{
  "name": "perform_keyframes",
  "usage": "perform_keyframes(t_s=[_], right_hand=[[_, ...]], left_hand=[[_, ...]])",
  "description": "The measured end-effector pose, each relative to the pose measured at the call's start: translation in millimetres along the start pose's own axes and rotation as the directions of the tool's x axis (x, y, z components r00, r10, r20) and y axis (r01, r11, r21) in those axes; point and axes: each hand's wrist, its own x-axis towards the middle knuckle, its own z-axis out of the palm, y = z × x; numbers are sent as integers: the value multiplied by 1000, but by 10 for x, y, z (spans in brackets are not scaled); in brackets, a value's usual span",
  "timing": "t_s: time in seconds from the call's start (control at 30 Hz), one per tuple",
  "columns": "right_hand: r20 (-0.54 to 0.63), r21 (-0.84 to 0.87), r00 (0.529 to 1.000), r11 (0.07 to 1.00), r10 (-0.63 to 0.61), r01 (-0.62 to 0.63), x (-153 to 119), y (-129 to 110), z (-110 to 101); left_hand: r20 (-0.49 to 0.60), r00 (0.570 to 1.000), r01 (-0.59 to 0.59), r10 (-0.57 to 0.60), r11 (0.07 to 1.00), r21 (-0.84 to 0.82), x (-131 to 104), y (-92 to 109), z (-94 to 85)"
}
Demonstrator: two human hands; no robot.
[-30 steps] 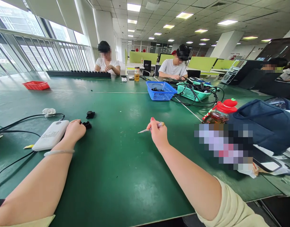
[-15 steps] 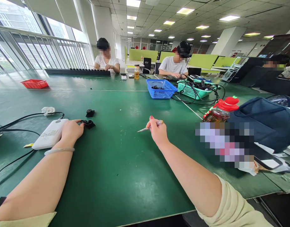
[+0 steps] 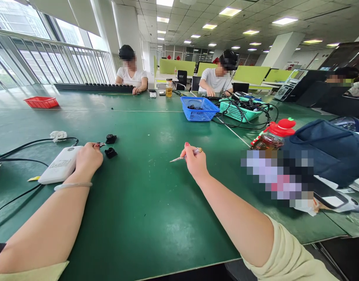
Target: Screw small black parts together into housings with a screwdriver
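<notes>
While the right hand (image 3: 196,160) pinches a pointed tool (image 3: 176,159), the left hand (image 3: 90,158) apparently pinches a metallic piece (image 3: 102,144); steadiness matters next.

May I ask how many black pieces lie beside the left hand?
2: the farther black piece and the nearer black piece, both right of the left hand, which may hide others.

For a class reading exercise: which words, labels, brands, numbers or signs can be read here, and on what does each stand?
None can be read for certain.
White device beside the left hand: grey markings, too blurred to read.
Black chair: pale mark on its back, too small.
Red sign in the background: too small.
</notes>
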Motion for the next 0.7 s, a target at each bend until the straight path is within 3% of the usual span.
perform_keyframes(t_s=[0.1, 0.23, 0.7], right_hand=[[-5, -7, 1000, 1000, -8, 8, 0, -3, 0], [-9, -18, 1000, 1000, -10, 10, 4, 0, -1], [-3, -16, 1000, 1000, 10, -10, -3, -10, -6]], left_hand=[[-23, 997, 74, -73, 997, 38, -75, 132, -71], [-36, 997, 67, -64, 994, 85, -142, 240, -134], [52, 999, -21, 10, 976, 218, -168, 237, -127]])
